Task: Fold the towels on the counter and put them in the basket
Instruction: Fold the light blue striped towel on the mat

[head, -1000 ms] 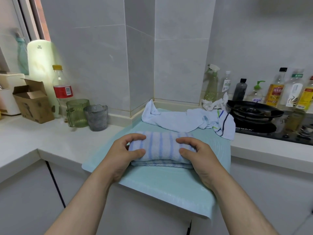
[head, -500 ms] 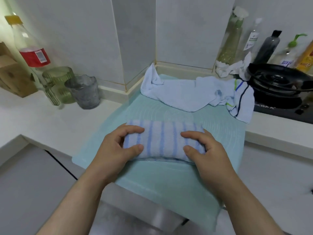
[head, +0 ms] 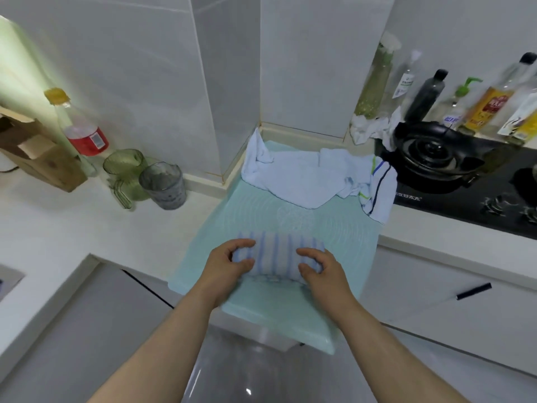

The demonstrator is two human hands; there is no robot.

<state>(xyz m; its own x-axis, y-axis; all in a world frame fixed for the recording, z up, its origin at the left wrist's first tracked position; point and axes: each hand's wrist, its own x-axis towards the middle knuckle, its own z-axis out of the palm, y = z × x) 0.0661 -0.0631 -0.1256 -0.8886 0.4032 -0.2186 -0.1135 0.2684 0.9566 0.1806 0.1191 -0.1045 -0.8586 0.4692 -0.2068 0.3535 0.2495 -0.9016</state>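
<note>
Folded blue-striped towel [head: 279, 258] on the mint mat [head: 290, 312] at the counter [head: 58, 228] edge, gripped by left hand [head: 229, 266] and right hand [head: 325, 271], fingers curled round its ends. No luck reading the bottle labels [head: 494, 109] or hob lettering [head: 408, 199], too blurry.

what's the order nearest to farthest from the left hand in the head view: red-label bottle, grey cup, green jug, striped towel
1. striped towel, held in the left hand
2. grey cup, left on the counter
3. green jug, just left of the cup
4. red-label bottle, far left by the wall
</note>
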